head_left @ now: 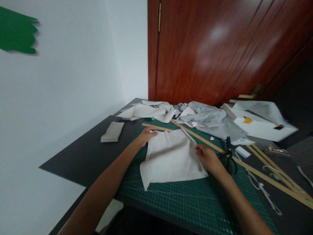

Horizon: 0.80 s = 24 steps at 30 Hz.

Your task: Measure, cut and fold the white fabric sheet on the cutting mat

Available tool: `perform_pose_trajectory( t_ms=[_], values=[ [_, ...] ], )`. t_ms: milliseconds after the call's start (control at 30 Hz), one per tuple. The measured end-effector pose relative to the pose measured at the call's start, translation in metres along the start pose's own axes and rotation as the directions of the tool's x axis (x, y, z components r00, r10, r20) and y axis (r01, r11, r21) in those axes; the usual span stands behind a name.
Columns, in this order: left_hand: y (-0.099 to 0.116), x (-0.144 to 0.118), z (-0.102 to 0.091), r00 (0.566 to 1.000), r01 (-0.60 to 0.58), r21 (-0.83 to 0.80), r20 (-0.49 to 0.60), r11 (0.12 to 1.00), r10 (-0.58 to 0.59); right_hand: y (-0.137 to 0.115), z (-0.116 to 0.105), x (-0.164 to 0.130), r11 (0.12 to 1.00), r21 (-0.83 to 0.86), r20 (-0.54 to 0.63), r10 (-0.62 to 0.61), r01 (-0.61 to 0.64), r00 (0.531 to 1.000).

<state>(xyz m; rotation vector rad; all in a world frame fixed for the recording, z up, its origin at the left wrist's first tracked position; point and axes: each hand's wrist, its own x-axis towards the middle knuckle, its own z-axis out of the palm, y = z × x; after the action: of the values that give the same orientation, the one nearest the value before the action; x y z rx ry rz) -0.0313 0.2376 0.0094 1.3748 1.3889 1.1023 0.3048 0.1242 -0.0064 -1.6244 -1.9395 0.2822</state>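
Observation:
A pale cream piece of fabric (171, 156) lies flat on a green cutting mat (186, 199). My left hand (146, 134) rests on the fabric's far left corner, fingers pinching its edge. My right hand (209, 159) presses on the fabric's right edge, fingers curled onto the cloth. Black scissors (229, 156) lie just right of my right hand, untouched.
Long wooden rulers (266, 174) cross the mat diagonally. A heap of grey and cream cloth (195, 117) lies at the back, a folded grey piece (112, 131) at the left, a white box (259, 125) at the right. Behind stand a white wall and a brown door (220, 49).

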Motion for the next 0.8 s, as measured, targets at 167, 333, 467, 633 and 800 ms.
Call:
perform_pose_trajectory(
  t_ms=[167,333,467,633,800],
  values=[
    [-0.002,0.018,-0.019,0.952,-0.029,0.020,-0.305,0.999,0.034,0.009,-0.041,-0.009,0.985,0.084,0.415,0.102,-0.149,0.904],
    [0.003,0.006,-0.008,0.901,-0.202,0.204,-0.345,0.958,0.264,0.007,-0.042,-0.007,0.987,0.062,0.295,0.124,-0.148,0.948],
    [0.008,-0.032,0.022,0.770,-0.605,0.537,0.207,0.588,0.603,-0.009,-0.015,-0.003,0.996,0.043,-0.116,0.079,-0.075,0.990],
    [0.006,-0.078,0.052,0.757,-0.653,0.663,0.565,0.367,0.328,-0.048,0.030,-0.019,0.952,0.042,0.050,-0.305,0.303,0.951],
    [0.006,-0.077,0.053,0.784,-0.606,0.701,0.607,0.376,0.131,-0.059,0.043,-0.022,0.940,-0.188,0.306,-0.220,0.285,0.926]
  ],
)
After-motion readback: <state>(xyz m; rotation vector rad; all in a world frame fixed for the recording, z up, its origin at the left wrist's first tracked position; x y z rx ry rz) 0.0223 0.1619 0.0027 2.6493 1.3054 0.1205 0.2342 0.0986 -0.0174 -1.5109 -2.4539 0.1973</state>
